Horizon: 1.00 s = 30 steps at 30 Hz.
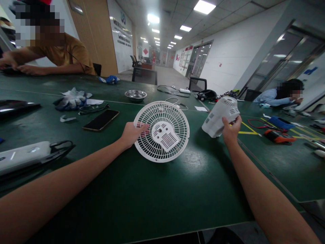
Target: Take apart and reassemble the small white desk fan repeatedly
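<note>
A round white fan grille (pixel 166 135) with a vented plate at its centre is tilted up in the middle of the view. My left hand (pixel 132 134) grips it by its left rim, the thumb lying over the ribs. To the right, my right hand (pixel 231 129) is closed around a white plastic fan housing (pixel 219 113) with slotted vents, held tilted over the table. The fingers behind both parts are partly hidden. A thin white cable (pixel 175 99) shows behind the grille.
On the green table (pixel 142 200) lie a black phone (pixel 101 120), work gloves (pixel 71 99), a metal bowl (pixel 135 95) and an orange multimeter (pixel 278 136). A white device (pixel 27 156) sits at left. One person (pixel 68 56) sits across at left, another (pixel 271 95) at far right.
</note>
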### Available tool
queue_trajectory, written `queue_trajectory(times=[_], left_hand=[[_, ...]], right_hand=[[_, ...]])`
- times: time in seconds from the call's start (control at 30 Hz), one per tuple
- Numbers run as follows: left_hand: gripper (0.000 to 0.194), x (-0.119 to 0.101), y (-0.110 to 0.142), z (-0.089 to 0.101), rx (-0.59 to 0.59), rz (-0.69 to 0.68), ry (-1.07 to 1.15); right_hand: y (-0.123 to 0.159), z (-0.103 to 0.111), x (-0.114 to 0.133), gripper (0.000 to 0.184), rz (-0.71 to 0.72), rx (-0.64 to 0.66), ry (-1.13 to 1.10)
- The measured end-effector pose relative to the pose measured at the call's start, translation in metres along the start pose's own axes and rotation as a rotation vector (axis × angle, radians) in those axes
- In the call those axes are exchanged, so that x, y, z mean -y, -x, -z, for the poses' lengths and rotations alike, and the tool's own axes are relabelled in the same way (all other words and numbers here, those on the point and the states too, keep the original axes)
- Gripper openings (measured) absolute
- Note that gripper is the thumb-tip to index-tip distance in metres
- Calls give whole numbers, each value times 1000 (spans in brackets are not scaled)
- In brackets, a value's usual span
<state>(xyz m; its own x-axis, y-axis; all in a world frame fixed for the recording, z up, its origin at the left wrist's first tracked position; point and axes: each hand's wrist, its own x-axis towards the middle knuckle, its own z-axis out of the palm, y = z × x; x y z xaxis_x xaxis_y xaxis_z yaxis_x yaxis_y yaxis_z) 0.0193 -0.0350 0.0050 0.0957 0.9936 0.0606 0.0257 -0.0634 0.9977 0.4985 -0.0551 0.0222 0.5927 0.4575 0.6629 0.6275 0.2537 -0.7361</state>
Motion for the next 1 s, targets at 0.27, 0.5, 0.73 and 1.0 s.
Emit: queue_trajectory(times=[0.27,0.5,0.73,1.0], left_hand=[[24,8,-5,3,14,-37,7],[24,8,-5,4,18,-19,4],[25,6,-4,3,18,-13,6],[21,4,-2,2,10,-22,8]], right_hand=[[-1,0,-3,80,32,-31,-4],[0,4,-3,81,42,-56,65],[2,2,-1,84,75,-73,199],[5,3,7,74,64,-113,252]])
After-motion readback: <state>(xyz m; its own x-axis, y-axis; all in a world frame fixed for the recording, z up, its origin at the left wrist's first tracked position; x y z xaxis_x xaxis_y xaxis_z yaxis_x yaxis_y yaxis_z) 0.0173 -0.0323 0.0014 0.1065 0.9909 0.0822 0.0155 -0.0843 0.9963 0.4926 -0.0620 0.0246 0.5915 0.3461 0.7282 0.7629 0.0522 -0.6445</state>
